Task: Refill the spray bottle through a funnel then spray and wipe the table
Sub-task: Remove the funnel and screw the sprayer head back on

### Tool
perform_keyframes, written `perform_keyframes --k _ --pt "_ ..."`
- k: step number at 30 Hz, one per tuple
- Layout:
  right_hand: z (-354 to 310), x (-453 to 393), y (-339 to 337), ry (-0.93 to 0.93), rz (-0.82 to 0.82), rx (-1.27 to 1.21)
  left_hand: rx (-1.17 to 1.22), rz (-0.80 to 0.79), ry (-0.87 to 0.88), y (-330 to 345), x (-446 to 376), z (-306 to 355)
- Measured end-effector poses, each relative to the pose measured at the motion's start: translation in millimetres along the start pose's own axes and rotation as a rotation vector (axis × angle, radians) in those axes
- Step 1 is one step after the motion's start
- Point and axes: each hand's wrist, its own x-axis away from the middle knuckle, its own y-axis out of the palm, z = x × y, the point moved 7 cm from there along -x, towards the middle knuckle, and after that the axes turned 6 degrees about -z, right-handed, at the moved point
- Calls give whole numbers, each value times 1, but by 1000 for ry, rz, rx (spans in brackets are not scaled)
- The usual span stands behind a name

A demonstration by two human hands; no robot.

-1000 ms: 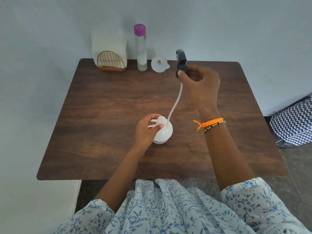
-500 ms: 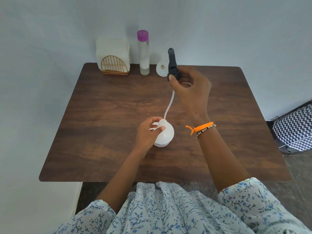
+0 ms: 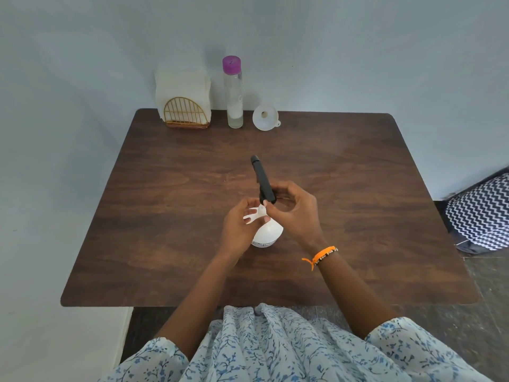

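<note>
A white round spray bottle [image 3: 268,235] stands at the middle of the brown table [image 3: 165,244]. My left hand [image 3: 239,227] grips its neck and white trigger. My right hand [image 3: 293,213] holds the black spray head [image 3: 263,180] right on top of the bottle's mouth; the dip tube is out of sight inside. A white funnel [image 3: 265,117] lies at the table's back edge, beside a tall clear refill bottle [image 3: 233,92] with a purple cap and a little liquid at its bottom.
A gold wire holder with white napkins [image 3: 184,99] stands at the back left corner against the wall. A black-and-white zigzag bag [image 3: 482,213] lies on the floor to the right of the table.
My right hand has come down and toward me with the spray head. The long tube, earlier stretched above the bottle, has slid down into it.
</note>
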Motion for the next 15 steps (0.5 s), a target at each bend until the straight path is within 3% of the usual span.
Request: perform_keyframes --k 15 --pt "29 -8 1 69 -159 59 -6 -15 -31 0 -5 -9"
